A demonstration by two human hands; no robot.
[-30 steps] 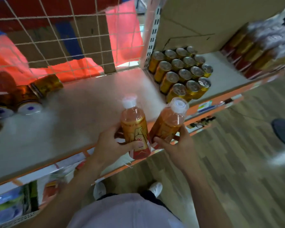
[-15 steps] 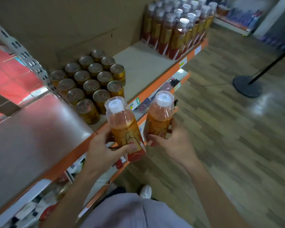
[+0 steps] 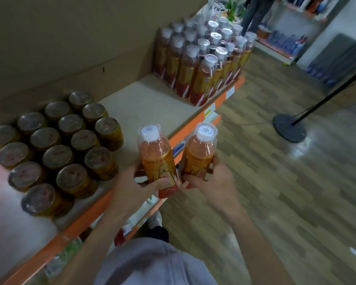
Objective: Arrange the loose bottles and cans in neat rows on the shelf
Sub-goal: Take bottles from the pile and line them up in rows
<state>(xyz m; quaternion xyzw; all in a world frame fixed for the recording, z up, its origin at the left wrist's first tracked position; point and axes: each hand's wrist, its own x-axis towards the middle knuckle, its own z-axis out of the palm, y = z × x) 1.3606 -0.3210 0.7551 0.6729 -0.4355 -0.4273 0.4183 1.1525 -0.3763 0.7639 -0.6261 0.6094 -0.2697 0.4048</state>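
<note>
Two bottles in hand, not yet shelved. Left hand (image 3: 132, 188) has fingers and thumb wrapped round the lower label of the left bottle (image 3: 156, 159); right hand (image 3: 212, 182) grips the right bottle (image 3: 199, 153) the same way, low on the body. Both bottles are upright, white caps up, just beside each other, and held in the air over the orange front edge of the shelf (image 3: 152, 99), touching no surface. Done so far, judging by the layout: gold cans (image 3: 60, 145) stand in tidy rows at the near-left end, and a bottle block (image 3: 203, 60) of the same drink stands packed in rows at the far end, against the cardboard backing (image 3: 70, 38). A bare stretch of shelf lies between the two groups. Left to do: set these two down, probably lined up with the bottle block. Whether more loose stock remains elsewhere cannot be told. A floor stand (image 3: 289, 127) sits out in the aisle, well apart from the shelf.
</note>
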